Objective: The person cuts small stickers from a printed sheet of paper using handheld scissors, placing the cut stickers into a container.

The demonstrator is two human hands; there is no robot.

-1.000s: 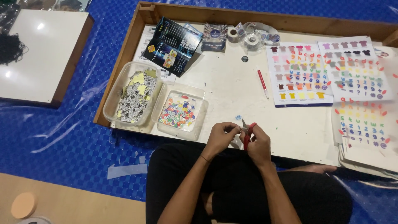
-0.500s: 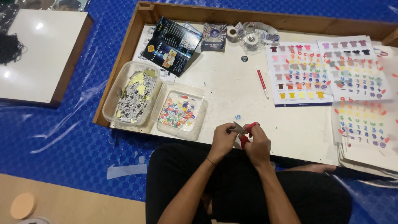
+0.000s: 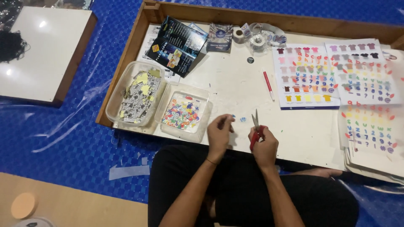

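Observation:
My right hand (image 3: 264,142) grips small red-handled scissors (image 3: 256,128), blades pointing up and away from me. My left hand (image 3: 219,132) hovers just left of it over the front of the white board (image 3: 235,84), fingers curled and pinching a tiny piece I cannot make out. A small blue cut-out (image 3: 242,119) lies on the board between the two hands. To the left of my left hand stands a clear tub of small coloured cut-outs (image 3: 184,112).
A second clear tub of black-and-yellow scraps (image 3: 135,97) sits further left. Sticker sheets with coloured shirts, letters and numbers (image 3: 304,75) lie at the right, with a stack (image 3: 370,126) beside them. A red pen (image 3: 268,84), dark booklets (image 3: 176,42) and tape rolls (image 3: 256,40) lie behind.
My hands have moved apart. The left hand drew left and the scissors now point upward in the right hand. A small blue piece lies on the board between them.

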